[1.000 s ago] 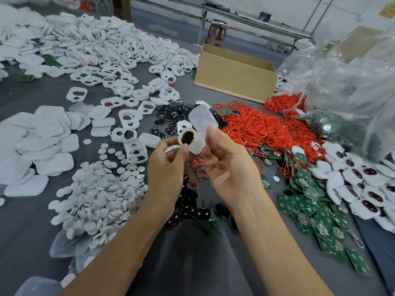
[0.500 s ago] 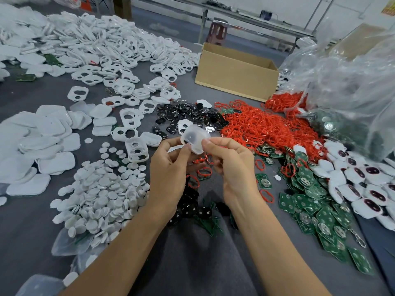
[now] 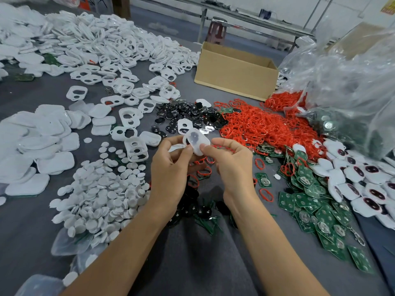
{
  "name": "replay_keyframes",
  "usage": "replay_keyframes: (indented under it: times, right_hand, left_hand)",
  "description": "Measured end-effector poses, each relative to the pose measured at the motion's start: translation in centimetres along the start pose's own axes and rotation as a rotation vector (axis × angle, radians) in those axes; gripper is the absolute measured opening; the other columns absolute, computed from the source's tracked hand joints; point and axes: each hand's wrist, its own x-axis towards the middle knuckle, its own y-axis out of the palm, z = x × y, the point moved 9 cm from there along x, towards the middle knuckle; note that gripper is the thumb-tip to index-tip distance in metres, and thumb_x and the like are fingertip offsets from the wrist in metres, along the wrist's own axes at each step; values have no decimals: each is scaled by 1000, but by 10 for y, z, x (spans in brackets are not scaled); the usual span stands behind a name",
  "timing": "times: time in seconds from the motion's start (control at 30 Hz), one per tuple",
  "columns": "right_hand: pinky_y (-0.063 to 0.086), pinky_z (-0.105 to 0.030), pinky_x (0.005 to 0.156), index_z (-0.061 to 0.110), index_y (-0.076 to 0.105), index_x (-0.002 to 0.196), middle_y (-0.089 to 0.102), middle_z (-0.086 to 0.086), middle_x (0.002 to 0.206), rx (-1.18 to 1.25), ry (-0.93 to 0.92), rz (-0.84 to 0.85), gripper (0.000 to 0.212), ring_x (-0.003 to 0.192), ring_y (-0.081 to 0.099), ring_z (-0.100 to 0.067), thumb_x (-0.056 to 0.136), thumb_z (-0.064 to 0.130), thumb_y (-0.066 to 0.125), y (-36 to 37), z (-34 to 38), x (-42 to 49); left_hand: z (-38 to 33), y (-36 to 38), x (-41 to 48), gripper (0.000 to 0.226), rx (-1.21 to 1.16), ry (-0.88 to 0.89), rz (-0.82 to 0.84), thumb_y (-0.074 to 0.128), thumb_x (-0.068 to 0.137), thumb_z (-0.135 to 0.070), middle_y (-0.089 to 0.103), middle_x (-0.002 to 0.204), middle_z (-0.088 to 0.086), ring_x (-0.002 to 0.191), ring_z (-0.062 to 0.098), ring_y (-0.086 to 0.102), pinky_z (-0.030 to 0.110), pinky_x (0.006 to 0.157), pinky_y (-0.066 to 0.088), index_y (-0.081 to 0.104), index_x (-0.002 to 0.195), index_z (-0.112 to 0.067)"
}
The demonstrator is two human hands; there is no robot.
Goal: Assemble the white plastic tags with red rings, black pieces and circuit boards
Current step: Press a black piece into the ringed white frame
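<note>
Head view — left hand [image 3: 171, 174] and right hand [image 3: 233, 165] pinch white tag [image 3: 196, 140] (near edge).

A grey worktop in a plain, white-walled workshop.

The worktop [image 3: 25, 236] has a dark grey, cloth-like surface under soft, even light. An open cardboard box [image 3: 235, 75] stands on its far side, and crumpled clear plastic bags [image 3: 342, 82] are heaped to the right. Beyond lies a blue-grey floor [image 3: 171, 24], where a dark red stool [image 3: 217, 32] stands by a long metal-framed table [image 3: 245, 18]. Behind rises a white wall [image 3: 288, 7] with a yellow sign [image 3: 388, 6] at the upper right, its writing too small to read.
</note>
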Motion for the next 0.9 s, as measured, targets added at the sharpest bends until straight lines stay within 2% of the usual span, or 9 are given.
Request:
replay_keyframes:
  times: [0.07,0.2,0.33,0.5,0.63,0.73,0.83,0.9]
  right_hand:
    - [34,-12,44,9,66,92,52,14,46,-23,8,4,22,39,43,2,74,4,78,0,-2,1]
    - [36,-13,42,0,68,97,63,-3,62,-27,50,81,19,40,47,0,80,4,73,6,-5,-1]
    - [33,-9,38,0,66,86,61,6,53,-22,42,128,3,37,46,3,84,1,68,9,-2,-3]
    - [34,-9,40,0,67,88,59,2,56,-46,26,149,4,38,46,3,84,1,67,10,-1,-3]
    - [34,-8,42,3,69,86,60,8,54,-113,-17,187,4,40,47,3,83,6,70,11,1,-1]
    - [38,-14,49,14,70,82,56,13,51,-200,-70,221,4,48,51,0,84,17,72,14,3,1]
    - [44,-27,59,19,72,80,60,4,62,-230,-112,285,5,59,55,-11,85,20,71,21,5,-2]
    - [45,-30,60,17,72,80,62,0,63,-228,-128,281,8,59,55,-13,87,18,69,22,5,-2]
  left_hand:
    - [0,1,0,14,1,0,4,57,97,-10,76,80,9,75,22,75,27,62,57,59,110,-15]
    - [0,2,-1,13,-49,-25,12,56,97,-6,76,80,11,68,20,74,23,58,56,59,109,-10]
    - [1,5,-1,13,-134,-71,30,52,96,-2,76,79,10,66,18,73,24,57,56,58,106,-6]
    - [4,2,1,6,-124,-93,8,55,98,-14,75,75,9,65,18,73,24,57,57,58,99,-8]
    - [6,-3,3,15,-43,-64,-13,59,97,-20,76,79,12,71,27,75,28,60,58,59,103,-6]
    - [7,-6,4,20,-21,-57,-31,63,94,-23,75,79,14,71,32,74,32,60,60,60,102,-5]
    - [5,-11,4,12,48,-38,-70,65,93,-23,75,74,11,67,29,74,35,60,60,62,95,-11]
    - [4,-13,4,11,59,-36,-79,65,93,-22,75,73,11,66,29,74,35,59,60,63,94,-12]
